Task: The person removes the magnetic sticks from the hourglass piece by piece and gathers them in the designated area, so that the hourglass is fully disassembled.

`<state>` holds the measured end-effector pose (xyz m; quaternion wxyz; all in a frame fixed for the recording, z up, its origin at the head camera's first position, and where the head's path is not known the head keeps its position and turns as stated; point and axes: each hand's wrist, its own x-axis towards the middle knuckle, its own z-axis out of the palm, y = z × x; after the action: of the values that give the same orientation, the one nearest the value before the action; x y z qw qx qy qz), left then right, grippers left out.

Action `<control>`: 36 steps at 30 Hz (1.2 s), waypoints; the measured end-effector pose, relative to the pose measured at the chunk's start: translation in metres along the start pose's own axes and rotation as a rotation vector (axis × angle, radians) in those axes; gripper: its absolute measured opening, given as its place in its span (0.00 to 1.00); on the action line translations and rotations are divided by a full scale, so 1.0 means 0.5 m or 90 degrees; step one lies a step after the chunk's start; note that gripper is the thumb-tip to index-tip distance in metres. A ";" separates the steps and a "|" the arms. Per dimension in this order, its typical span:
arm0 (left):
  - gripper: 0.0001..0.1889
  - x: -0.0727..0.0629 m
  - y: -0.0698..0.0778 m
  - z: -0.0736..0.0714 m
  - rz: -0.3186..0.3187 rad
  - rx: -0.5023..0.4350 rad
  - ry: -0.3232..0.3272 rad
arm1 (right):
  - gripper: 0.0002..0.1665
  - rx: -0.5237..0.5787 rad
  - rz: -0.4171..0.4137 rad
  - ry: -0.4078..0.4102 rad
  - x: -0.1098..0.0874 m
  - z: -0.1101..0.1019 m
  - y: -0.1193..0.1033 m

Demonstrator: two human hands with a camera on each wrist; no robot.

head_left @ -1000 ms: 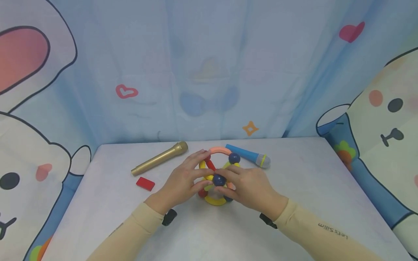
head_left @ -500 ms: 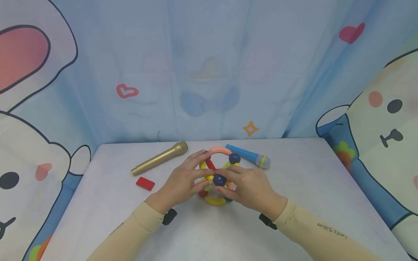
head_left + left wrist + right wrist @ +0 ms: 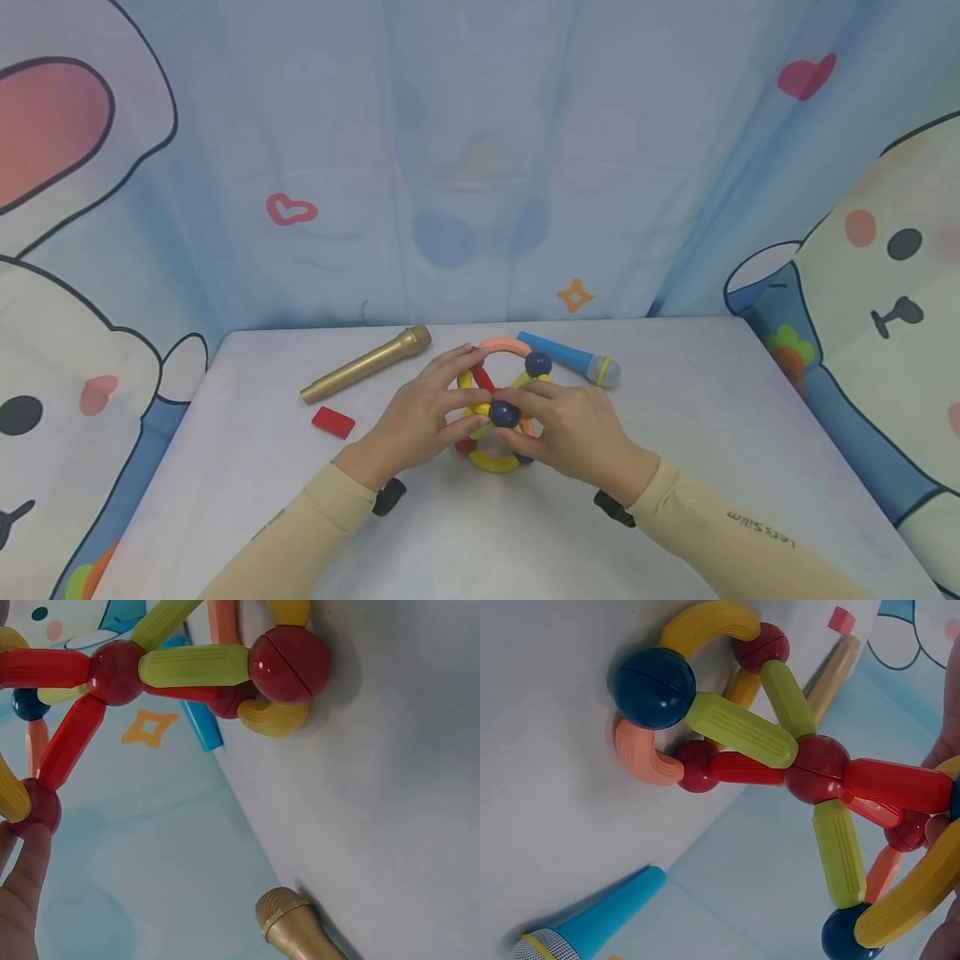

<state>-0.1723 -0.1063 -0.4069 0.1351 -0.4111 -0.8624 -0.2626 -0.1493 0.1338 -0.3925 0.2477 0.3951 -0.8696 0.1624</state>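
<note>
Between the hands stands a magnetic ball-and-stick model (image 3: 493, 462) with coloured rods and balls in two rings, one above the other. At its upper front, a dark blue ball (image 3: 504, 414) sits between the fingertips. My left hand (image 3: 420, 408) holds the upper ring from the left, thumb and a finger around the yellow rod beside that ball. Another left fingertip touches a red ball (image 3: 37, 810). From the right, my right hand (image 3: 581, 425) pinches the front blue ball. In the right wrist view, a central red ball (image 3: 817, 769) joins green and red rods; the right fingers are partly cut off.
A gold toy microphone (image 3: 367, 365) lies at the back left, with a red block (image 3: 333, 422) in front of it. Behind the model on the right lies a blue toy microphone (image 3: 573, 357). A cartoon curtain (image 3: 480, 167) hangs behind the white table (image 3: 712, 400).
</note>
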 end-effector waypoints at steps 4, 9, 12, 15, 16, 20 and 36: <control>0.18 0.000 -0.004 0.001 0.021 -0.003 0.020 | 0.28 0.003 0.001 0.003 -0.002 0.001 0.003; 0.19 0.001 -0.003 0.000 0.030 0.006 0.024 | 0.29 0.006 0.004 0.002 -0.003 -0.001 0.005; 0.19 0.001 -0.001 0.001 0.030 0.002 0.025 | 0.29 0.012 0.006 -0.001 -0.004 -0.002 0.006; 0.20 0.002 0.000 0.003 0.031 -0.003 0.029 | 0.29 0.018 0.009 -0.002 -0.005 -0.003 0.006; 0.20 0.001 0.000 0.004 0.031 -0.005 0.030 | 0.29 0.021 0.009 -0.001 -0.005 -0.003 0.007; 0.18 0.001 0.001 0.004 0.031 -0.002 0.028 | 0.28 0.031 0.003 0.003 -0.005 -0.001 0.007; 0.15 0.001 -0.001 0.009 0.053 -0.005 0.042 | 0.26 0.040 0.006 0.011 -0.011 0.001 0.012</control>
<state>-0.1728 -0.1035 -0.4106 0.1723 -0.4381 -0.8388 -0.2734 -0.1510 0.1407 -0.3967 0.2418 0.3971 -0.8639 0.1939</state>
